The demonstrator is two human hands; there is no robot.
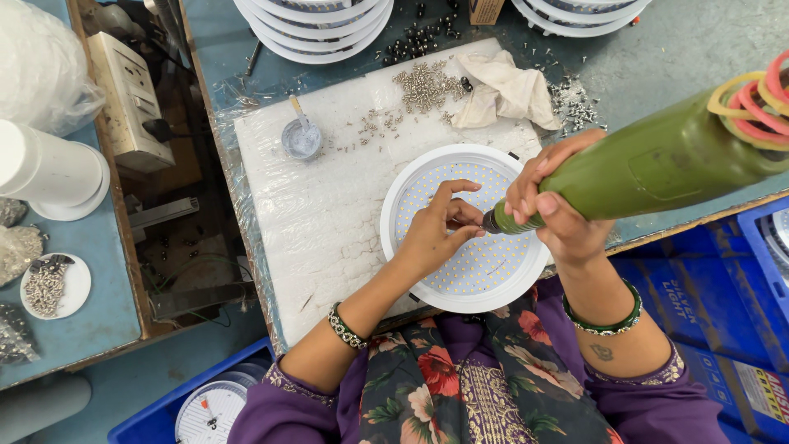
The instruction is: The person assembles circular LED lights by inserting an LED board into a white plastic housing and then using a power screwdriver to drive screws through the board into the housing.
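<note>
A round white lamp housing (427, 289) with a dotted panel of tiny yellow diodes lies on a white foam pad (329, 205). My right hand (552, 205) grips the front of a green electric screwdriver (657, 160), its tip pointing left over the panel. My left hand (437, 230) pinches something small at the tip, probably a screw; the item itself is hidden by the fingers. Coloured rubber bands (760, 103) wrap the tool's rear.
Loose screws (423, 82) and a crumpled cloth (505, 90) lie at the pad's far edge, beside a small cup (302, 138). Stacked white housings (316, 25) stand at the back. Blue crates (707, 288) sit at my right; a dish of screws (51, 285) is far left.
</note>
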